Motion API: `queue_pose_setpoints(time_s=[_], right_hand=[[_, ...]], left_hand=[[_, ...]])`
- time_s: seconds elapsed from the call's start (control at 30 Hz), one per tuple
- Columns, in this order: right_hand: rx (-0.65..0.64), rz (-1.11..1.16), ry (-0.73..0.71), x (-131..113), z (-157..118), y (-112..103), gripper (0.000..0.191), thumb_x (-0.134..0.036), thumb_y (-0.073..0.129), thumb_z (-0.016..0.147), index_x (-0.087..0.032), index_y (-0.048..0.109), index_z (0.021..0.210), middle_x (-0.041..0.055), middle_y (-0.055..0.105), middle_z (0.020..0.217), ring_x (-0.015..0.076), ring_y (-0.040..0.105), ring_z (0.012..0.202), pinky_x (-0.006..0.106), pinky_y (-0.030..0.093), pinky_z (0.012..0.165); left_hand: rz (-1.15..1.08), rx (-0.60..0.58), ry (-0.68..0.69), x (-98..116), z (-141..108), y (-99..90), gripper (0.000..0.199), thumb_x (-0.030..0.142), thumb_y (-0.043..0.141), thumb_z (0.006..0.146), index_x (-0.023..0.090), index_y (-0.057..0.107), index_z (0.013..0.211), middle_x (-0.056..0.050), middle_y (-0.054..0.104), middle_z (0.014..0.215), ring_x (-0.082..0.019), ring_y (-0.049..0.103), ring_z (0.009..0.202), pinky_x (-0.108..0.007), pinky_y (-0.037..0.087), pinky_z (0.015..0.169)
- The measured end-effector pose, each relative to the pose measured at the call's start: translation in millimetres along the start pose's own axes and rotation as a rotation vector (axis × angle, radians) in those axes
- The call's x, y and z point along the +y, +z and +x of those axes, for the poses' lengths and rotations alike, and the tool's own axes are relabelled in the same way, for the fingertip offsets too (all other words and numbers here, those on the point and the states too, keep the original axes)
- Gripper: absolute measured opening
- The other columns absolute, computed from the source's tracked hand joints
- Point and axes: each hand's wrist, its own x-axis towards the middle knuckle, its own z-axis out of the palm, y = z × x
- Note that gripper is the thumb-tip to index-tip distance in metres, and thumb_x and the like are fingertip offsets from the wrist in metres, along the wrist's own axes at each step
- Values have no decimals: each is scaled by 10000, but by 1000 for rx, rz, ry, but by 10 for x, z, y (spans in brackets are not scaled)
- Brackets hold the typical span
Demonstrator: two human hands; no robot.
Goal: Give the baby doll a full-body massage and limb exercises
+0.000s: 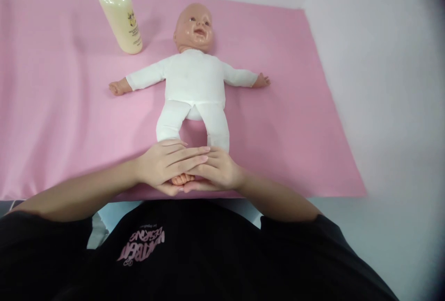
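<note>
A baby doll lies on its back with its arms spread, its head away from me and its legs toward me. Its body is white cloth; the head and hands are smooth and skin-toned. My left hand and my right hand meet over the doll's feet. The left fingers lie across the right ones, and both hands are closed around a foot. Toes of the doll's foot show between my palms. The other foot is hidden under my hands.
The doll lies on a pink sheet covering a table, close to its front edge. A pump bottle of pale yellow liquid stands at the back left. White wall borders the right side.
</note>
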Motion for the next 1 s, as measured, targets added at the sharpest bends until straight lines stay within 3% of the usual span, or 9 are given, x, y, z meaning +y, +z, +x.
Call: queue_pose_setpoints(time_s=[0.2, 0.4, 0.6, 0.7, 0.77, 0.93, 1.0], right_hand=[[-12, 56, 16, 7, -22, 2, 323, -358, 437, 1097, -160, 638, 941, -11, 720, 830, 90, 696, 807, 232, 609, 775], [-17, 4, -34, 16, -6, -4, 318, -452, 627, 1002, -139, 643, 945, 3, 709, 855, 95, 674, 855, 218, 596, 787], [-27, 0, -21, 10, 2, -18, 305, -362, 472, 1081, -151, 657, 961, 13, 712, 874, 104, 679, 880, 237, 600, 815], [-37, -7, -36, 12, -2, -21, 312, -422, 540, 1050, -147, 664, 973, 17, 719, 895, 106, 688, 906, 232, 606, 818], [-50, -17, -37, 12, -8, -23, 338, -464, 583, 1025, -143, 664, 960, 21, 719, 891, 105, 689, 907, 229, 608, 829], [-79, 28, -25, 23, -12, -28, 318, -336, 430, 1094, -148, 670, 1003, 16, 728, 906, 90, 692, 907, 233, 605, 859], [-83, 43, -46, 37, -13, -29, 297, -356, 473, 1079, -140, 670, 1021, 15, 733, 926, 97, 695, 924, 236, 609, 862]], left_hand=[[5, -35, 13, -10, 13, -26, 639, 496, 253, 1076, 79, 412, 1534, -188, 718, 1303, -222, 722, 1136, -353, 605, 912], [9, -17, 24, -7, 14, -17, 632, 485, 278, 1075, 75, 400, 1540, -194, 715, 1304, -228, 723, 1135, -352, 608, 902], [-39, -38, 10, -26, -9, -15, 666, 509, 235, 1087, 87, 322, 1596, -203, 691, 1341, -236, 699, 1187, -370, 597, 940], [-43, -37, 16, -33, -10, -25, 665, 509, 263, 1083, 98, 310, 1604, -198, 686, 1353, -231, 693, 1201, -361, 595, 949], [-40, -34, 19, -34, -11, -33, 663, 505, 295, 1076, 94, 325, 1596, -198, 689, 1349, -232, 691, 1206, -358, 596, 955], [-58, -50, -2, -35, -32, -27, 670, 547, 252, 1066, 117, 394, 1560, -185, 693, 1349, -229, 705, 1187, -356, 600, 961], [-48, -37, -4, -38, -38, -16, 653, 546, 308, 1054, 131, 413, 1548, -174, 697, 1348, -223, 718, 1160, -346, 606, 942]])
